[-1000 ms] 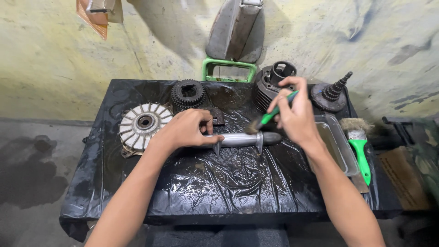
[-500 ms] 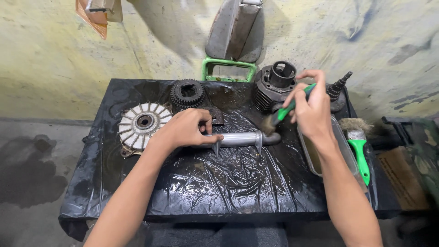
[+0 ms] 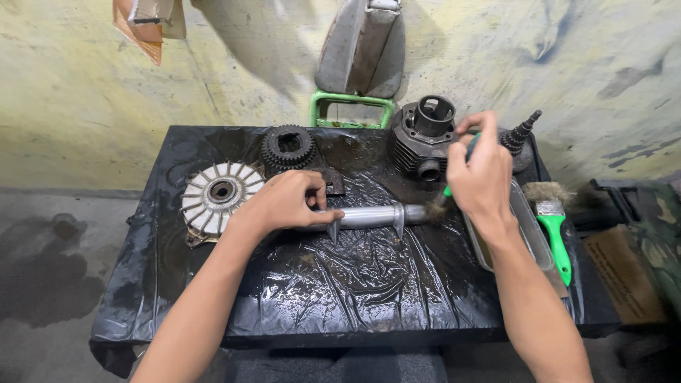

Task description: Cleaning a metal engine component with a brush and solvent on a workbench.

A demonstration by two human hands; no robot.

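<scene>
Left hand (image 3: 287,202) is clamped over the left end of a smooth silver metal tube (image 3: 372,215), pinning it flat on the desk (image 3: 319,298). The tube lies roughly centre, running 9 to 3 o'clock, with 2 thin pointed fins hanging off its underside. Right hand (image 3: 482,177) is closed round a green-handled brush (image 3: 454,186), its bristles touching the tube's right end.

Desk is wrapped in crinkled, wet-looking black plastic sheet. At 10 o'clock of the tube – a pale finned disc (image 3: 220,193), radial vanes, round hub. At 11 – a dark toothed gear (image 3: 289,147). At 1 – a black ribbed cylinder block (image 3: 423,138) with open bore.

At 3 o'clock sits a shallow rectangular metal tray (image 3: 532,237) – contents hidden behind the right wrist, can't tell. Just right of it lies a 2nd brush (image 3: 552,223), green handle, frayed tan bristles.
</scene>
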